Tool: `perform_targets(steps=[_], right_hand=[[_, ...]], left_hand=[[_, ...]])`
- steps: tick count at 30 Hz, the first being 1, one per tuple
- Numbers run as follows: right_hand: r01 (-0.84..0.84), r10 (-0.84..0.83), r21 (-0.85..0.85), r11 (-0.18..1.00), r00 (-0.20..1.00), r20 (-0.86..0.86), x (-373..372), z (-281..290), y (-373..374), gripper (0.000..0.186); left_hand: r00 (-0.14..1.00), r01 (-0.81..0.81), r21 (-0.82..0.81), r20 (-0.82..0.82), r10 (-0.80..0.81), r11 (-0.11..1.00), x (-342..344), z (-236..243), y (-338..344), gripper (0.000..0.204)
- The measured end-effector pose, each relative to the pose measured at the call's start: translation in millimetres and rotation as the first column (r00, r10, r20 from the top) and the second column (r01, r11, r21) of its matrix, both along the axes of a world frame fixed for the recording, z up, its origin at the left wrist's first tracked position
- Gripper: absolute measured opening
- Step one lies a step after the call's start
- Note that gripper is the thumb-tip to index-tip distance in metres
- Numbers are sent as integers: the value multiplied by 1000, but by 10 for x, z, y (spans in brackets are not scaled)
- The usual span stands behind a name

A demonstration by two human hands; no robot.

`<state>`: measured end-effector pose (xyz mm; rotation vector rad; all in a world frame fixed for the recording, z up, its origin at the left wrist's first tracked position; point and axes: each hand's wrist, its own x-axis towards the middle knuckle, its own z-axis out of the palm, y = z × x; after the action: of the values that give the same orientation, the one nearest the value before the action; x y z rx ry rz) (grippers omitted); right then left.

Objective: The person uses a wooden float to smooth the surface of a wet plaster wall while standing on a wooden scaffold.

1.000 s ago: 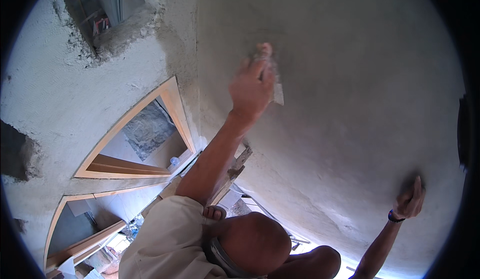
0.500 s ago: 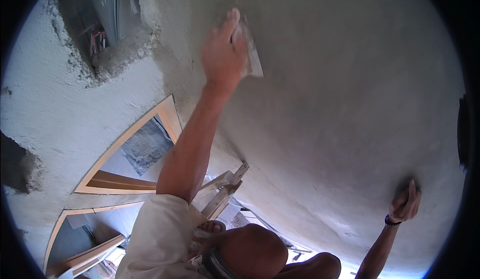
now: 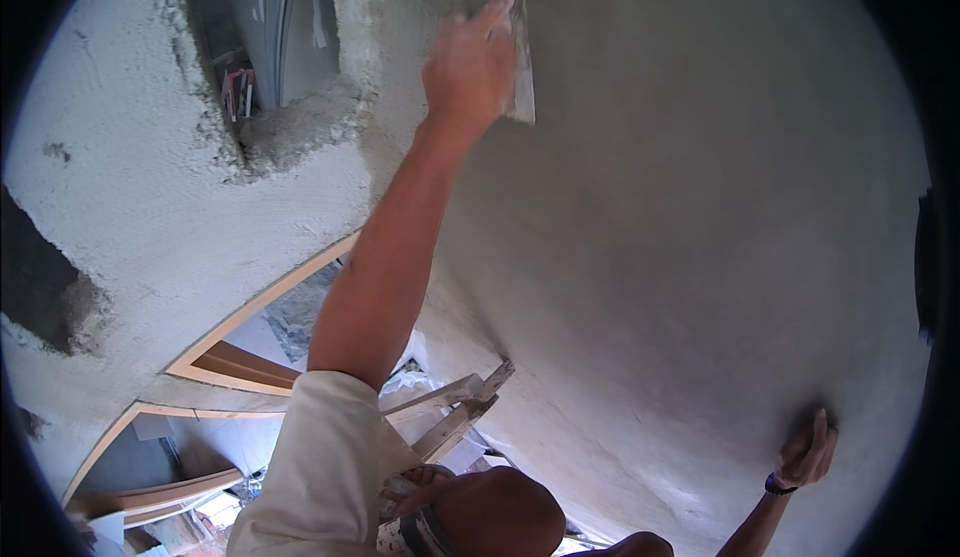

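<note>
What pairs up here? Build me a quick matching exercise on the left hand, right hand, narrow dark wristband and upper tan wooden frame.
Column one
1. left hand
2. right hand
3. narrow dark wristband
4. upper tan wooden frame

Column two
A. set in the rough whitish wall
B. gripping the flat, pale-bladed trowel
C. around the right wrist
D. at the smooth grey wall, lower right of the picture, no tool visible

Pairs: 1-B, 2-D, 3-C, 4-A
</note>
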<state>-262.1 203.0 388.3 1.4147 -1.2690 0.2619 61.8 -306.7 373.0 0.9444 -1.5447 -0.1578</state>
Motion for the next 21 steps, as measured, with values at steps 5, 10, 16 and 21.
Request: perform_targets(steps=[5, 10, 16, 21], right_hand=[[-72, 70, -66, 995, 997, -43, 102, 3, -215, 29], [0, 0, -27, 1000, 1000, 30, -28, -123, -97, 24], [-24, 23, -71, 997, 1000, -18, 109, -60, -221, 26], [2, -9, -85, 996, 996, -89, 156, -17, -253, 24]], left_hand=[[991, 113, 48, -79, -109, 992, 35, -1204, 131, 40], [969, 239, -246, 5, -245, 939, -277, -1456, 657, 44], [991, 32, -508, 131, 40, 860, -26, 727, -20, 40], [985, 47, -189, 173, -14, 981, 288, 764, -91, 31]])
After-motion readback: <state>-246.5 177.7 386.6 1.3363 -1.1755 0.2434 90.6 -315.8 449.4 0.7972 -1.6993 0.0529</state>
